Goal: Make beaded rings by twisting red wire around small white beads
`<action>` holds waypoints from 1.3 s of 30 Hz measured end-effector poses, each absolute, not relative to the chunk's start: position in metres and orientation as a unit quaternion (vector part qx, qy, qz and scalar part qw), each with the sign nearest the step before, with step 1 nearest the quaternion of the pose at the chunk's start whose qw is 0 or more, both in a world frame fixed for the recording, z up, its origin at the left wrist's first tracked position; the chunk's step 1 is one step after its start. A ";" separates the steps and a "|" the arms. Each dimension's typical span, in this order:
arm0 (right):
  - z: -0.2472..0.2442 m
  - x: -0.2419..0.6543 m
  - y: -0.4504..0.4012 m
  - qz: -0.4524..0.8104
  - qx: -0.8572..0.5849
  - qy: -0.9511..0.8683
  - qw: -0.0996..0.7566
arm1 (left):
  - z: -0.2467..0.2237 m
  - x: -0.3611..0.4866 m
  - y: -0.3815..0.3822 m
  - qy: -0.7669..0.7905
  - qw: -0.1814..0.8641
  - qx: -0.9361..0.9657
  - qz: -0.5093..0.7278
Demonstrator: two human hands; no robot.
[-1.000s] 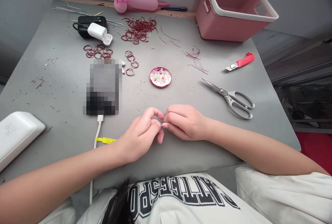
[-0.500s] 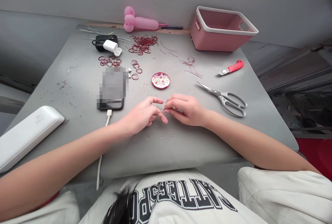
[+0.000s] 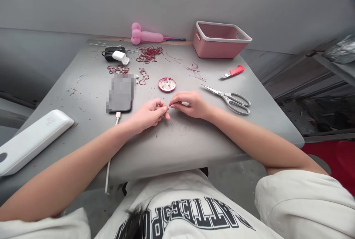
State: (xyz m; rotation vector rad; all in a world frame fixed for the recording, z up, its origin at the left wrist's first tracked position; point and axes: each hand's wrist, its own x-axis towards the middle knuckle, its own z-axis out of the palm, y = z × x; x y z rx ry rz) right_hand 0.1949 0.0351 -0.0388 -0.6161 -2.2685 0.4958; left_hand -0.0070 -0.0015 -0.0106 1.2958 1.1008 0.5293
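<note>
step: apparently fine handling of tiny piece point(image 3: 169, 106), 6 o'clock from bead dish point(image 3: 166, 91) | right hand point(image 3: 192, 104): narrow pinch on it | left hand point(image 3: 149, 114): curled close, hold can't tell | next: likely needs steady pinch

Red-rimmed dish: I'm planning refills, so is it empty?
The dish isn't empty: pale and pink beads cover much of its floor. Their depth I cannot tell.

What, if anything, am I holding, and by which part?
Left hand and right hand pinch something tiny between fingertips; what, and which part, can't be told.
</note>
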 end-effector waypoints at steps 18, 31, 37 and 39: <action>-0.041 0.190 0.031 0.251 -0.270 -0.865 0.340 | -0.011 -0.017 -0.006 0.489 0.604 0.587 0.225; -0.038 0.210 0.043 0.253 -0.353 -0.841 0.323 | -0.009 -0.019 -0.003 0.512 0.632 0.535 0.227; -0.040 0.226 0.055 0.199 -0.335 -0.879 0.274 | -0.003 -0.016 -0.001 0.514 0.657 0.490 0.253; -0.041 0.227 0.056 0.191 -0.317 -0.893 0.257 | -0.002 -0.016 -0.001 0.511 0.665 0.481 0.257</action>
